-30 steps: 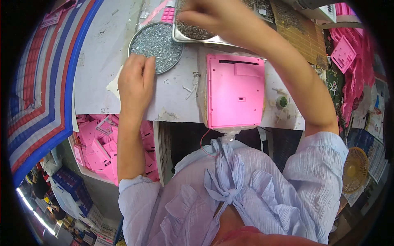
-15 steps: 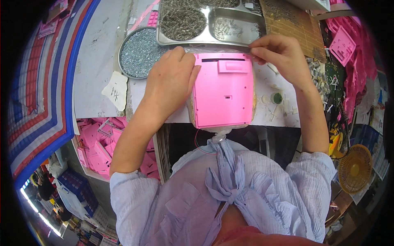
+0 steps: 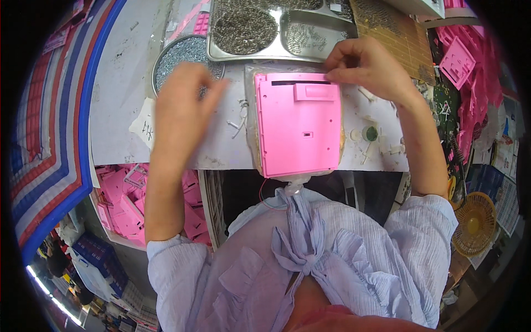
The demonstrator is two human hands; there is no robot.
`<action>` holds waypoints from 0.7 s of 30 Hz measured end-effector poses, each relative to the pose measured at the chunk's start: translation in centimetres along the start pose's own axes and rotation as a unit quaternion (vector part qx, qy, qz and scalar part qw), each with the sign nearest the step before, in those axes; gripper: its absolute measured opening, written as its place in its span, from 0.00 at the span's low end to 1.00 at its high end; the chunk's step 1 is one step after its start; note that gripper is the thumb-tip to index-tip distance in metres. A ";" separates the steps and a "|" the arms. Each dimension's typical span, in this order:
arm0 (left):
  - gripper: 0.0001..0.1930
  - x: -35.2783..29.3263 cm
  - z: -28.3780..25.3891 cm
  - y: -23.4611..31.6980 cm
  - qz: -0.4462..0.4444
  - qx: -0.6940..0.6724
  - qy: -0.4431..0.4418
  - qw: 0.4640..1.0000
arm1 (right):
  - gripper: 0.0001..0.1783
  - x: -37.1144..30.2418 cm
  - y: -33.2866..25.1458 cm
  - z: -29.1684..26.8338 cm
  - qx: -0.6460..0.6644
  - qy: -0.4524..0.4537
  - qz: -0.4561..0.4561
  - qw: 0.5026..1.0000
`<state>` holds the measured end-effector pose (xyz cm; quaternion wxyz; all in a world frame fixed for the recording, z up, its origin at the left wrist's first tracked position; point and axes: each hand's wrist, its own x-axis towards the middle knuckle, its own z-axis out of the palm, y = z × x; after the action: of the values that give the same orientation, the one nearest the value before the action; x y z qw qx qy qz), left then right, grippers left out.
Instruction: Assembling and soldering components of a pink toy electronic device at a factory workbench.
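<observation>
A square pink plastic housing (image 3: 298, 127) lies in front of me on a padded, plastic-wrapped support, with a dark slot along its far edge and a raised block below that. At the housing's far right corner is my right hand (image 3: 371, 72), thumb and fingers pinched together. Whatever sits between those fingertips is too small to make out. My left hand (image 3: 188, 108), smeared by motion, is at the near side of a round tray (image 3: 157, 72) of small silvery metal pieces. Its fingertips are too blurred to show whether they hold anything.
Beyond the housing stands a steel compartment tray (image 3: 265, 57) with many small metal parts. A torn paper note (image 3: 142, 127) lies at left. Below it, a bin holds pink plastic parts (image 3: 124, 193). At right are a small green-topped container (image 3: 370, 133) and a yellow basket (image 3: 474, 224).
My left hand has left the housing's far left corner and moved left to the round tray. The right hand stays near the housing's far right corner, shifted slightly.
</observation>
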<state>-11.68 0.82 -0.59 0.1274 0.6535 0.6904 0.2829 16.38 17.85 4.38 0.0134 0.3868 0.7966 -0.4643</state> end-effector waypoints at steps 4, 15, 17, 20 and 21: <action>0.12 -0.4 -2.5 -3.4 -0.106 0.111 0.047 0.987 | 0.06 0.6 0.5 -0.7 -0.074 -0.032 0.008 0.997; 0.05 -1.7 -1.4 -5.5 -0.061 0.132 0.021 0.989 | 0.06 10.0 -7.0 5.9 -0.317 0.123 -0.337 0.878; 0.05 -0.8 -1.0 -5.6 -0.052 0.125 0.039 0.990 | 0.07 13.1 -8.7 9.1 -0.460 0.073 -0.369 0.805; 0.06 -0.7 -0.9 -6.4 -0.056 0.135 0.065 0.987 | 0.08 16.2 -9.9 11.7 -0.481 0.040 -0.398 0.780; 0.06 -1.0 -1.0 -6.9 -0.059 0.133 0.075 0.986 | 0.08 16.9 -10.4 12.3 -0.474 0.037 -0.398 0.785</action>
<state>-17.82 -0.26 -3.85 0.0037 0.5995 0.7671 0.2283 -6.17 16.02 -1.44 -0.0201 -0.0027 0.9996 0.0219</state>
